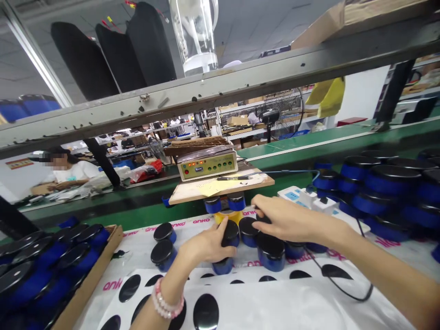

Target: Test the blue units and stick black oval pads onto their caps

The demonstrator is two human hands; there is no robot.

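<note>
My left hand (208, 242), with a pink beaded bracelet (167, 300) at its wrist, has its index finger and thumb around a short blue cylinder with a glossy black top (231, 233). To its right, the fingers of my right hand (275, 219) curl over another black-topped cylinder (263, 218), which they partly hide. Several like cylinders stand close by, one (271, 251) just below my right hand and two to the left of my left hand. A sheet with round black stickers (206, 311) lies in front, partly under white paper.
A cardboard tray (99, 270) of cylinders stands at left; more cylinders (385, 183) are stacked at right. A control box (208, 166) sits on a wooden board (237, 185) behind. A power strip (292, 195) with cables lies right. A metal shelf beam (220, 87) crosses overhead. Another person sits far left.
</note>
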